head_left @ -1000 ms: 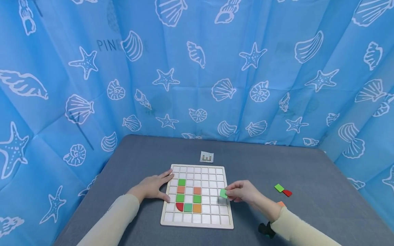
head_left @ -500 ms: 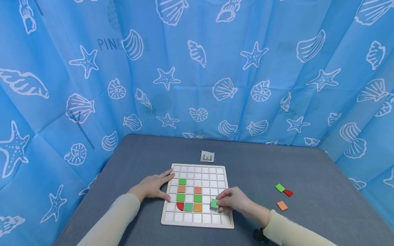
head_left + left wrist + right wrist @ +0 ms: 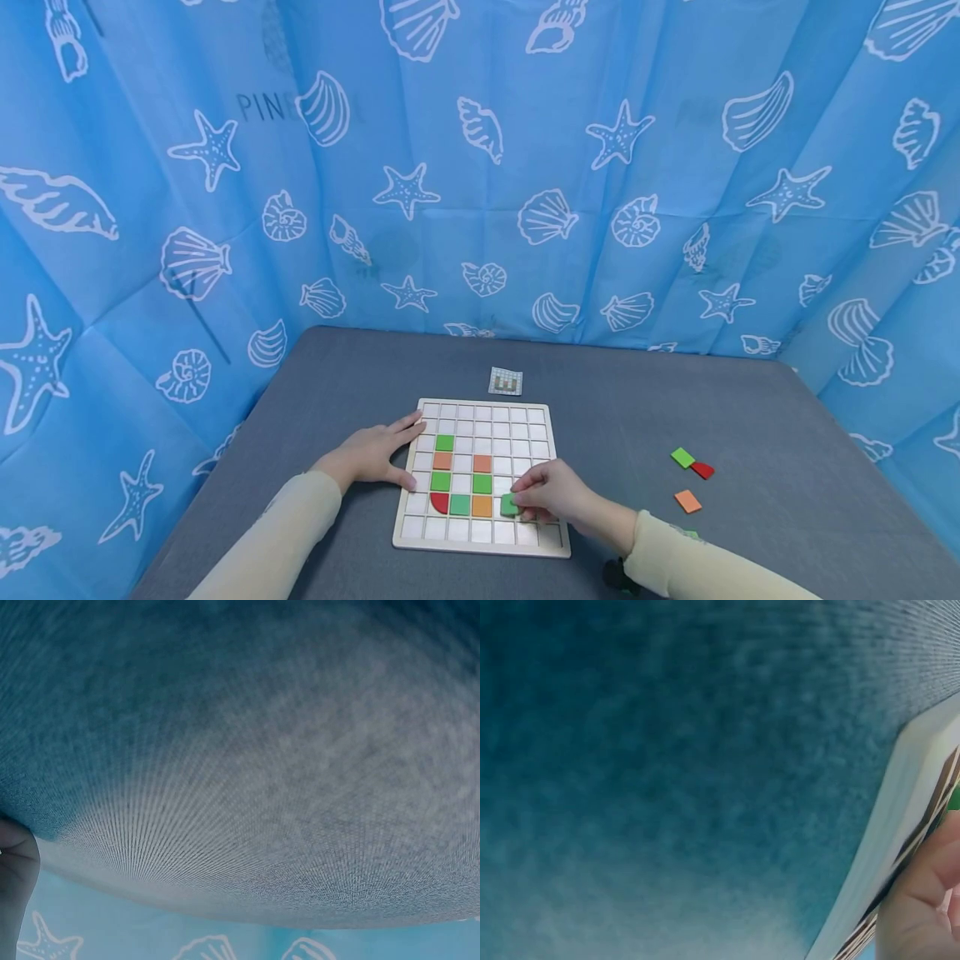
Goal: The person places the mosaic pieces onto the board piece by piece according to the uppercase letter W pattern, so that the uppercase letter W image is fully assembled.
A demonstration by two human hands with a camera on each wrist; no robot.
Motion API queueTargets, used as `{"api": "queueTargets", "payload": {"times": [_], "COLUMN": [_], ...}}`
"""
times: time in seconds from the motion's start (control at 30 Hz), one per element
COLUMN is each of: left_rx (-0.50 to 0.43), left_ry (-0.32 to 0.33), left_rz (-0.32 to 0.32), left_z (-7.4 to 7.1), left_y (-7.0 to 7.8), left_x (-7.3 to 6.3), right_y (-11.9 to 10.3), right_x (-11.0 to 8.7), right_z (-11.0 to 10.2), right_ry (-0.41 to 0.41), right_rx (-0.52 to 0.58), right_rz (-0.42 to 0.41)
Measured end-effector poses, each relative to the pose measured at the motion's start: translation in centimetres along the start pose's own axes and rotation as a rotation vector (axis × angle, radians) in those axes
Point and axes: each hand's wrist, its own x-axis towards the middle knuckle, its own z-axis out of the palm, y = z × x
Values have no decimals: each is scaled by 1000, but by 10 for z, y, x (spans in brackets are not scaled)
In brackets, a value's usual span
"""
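Note:
My right hand [image 3: 557,493] pinches a green square tile [image 3: 509,505] over the white gridded board [image 3: 480,542], just right of an orange tile [image 3: 482,507]. Whether the pinched tile sits fully in its cell I cannot tell. My left hand [image 3: 371,454] rests with spread, straight fingers along the board's left edge. On the board, a red quarter-round tile [image 3: 439,503], a teal-green tile [image 3: 460,505] and the orange one form a row; several green and salmon tiles stand above it. In the right wrist view, part of the right hand [image 3: 922,900] shows beside the board's rim [image 3: 877,825].
A small pattern card [image 3: 506,382] lies beyond the board. Right of it on the grey table [image 3: 615,392] are a loose green tile [image 3: 682,457], a red tile [image 3: 702,471] and an orange tile [image 3: 687,501]. A blue shell-print curtain [image 3: 480,192] hangs behind.
My right hand has carried the green tile leftward and down from the board's right side to beside the orange tile. The left hand has stayed at the left edge.

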Motion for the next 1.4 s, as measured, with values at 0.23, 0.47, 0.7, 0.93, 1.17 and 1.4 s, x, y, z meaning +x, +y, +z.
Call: {"api": "queueTargets", "payload": {"times": [0.23, 0.47, 0.7, 0.93, 1.17, 1.4], "left_rx": [4, 6, -2, -8, -9, -3], "left_ry": [-1, -4, -6, -9, -8, -3], "left_rz": [-3, 3, 1, -8, -9, -1], "left_z": [0, -3, -4, -3, -2, -1], "left_y": [1, 3, 4, 4, 3, 1], "left_x": [0, -2, -3, -3, -1, 0], "right_y": [-2, -3, -5, -5, -3, -3], "right_x": [0, 3, 4, 4, 3, 2], "right_z": [5, 10, 11, 12, 11, 11], "right_ry": [19, 48, 63, 76, 76, 76], "right_rx": [-30, -75, -89, -89, -80, -79], "right_rz": [-2, 43, 58, 57, 54, 46]}}
